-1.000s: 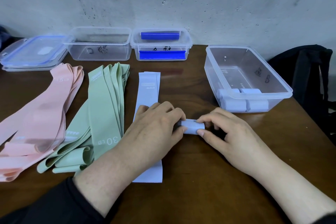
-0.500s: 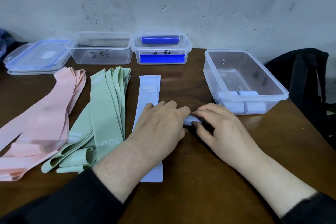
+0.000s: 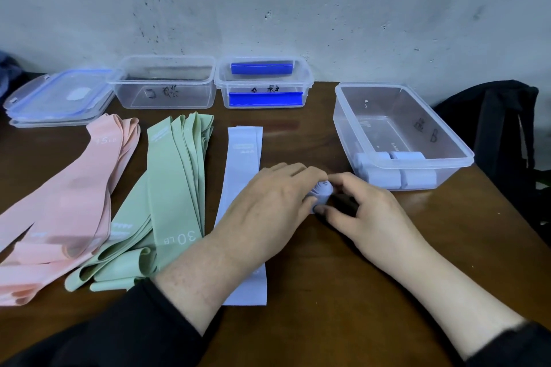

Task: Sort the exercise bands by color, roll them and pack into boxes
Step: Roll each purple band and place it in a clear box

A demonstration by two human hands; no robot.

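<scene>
A rolled lavender band (image 3: 321, 191) sits between my two hands at the table's middle, its spiral end facing the camera. My left hand (image 3: 268, 211) grips it from the left with curled fingers. My right hand (image 3: 366, 211) pinches it from the right. Under my left wrist lies a flat lavender band (image 3: 244, 152). Green bands (image 3: 176, 188) and pink bands (image 3: 68, 197) lie in piles to the left. The clear box (image 3: 447, 155) at right holds several lavender rolls (image 3: 399, 176).
Two clear boxes stand along the wall: an empty one (image 3: 164, 83) and one with blue clips (image 3: 262, 83). Stacked lids (image 3: 56, 98) lie at the far left. A black bag (image 3: 504, 134) sits past the table's right edge.
The roll has been turned between my hands so its spiral end now faces up. Both hands drew closer together around it.
</scene>
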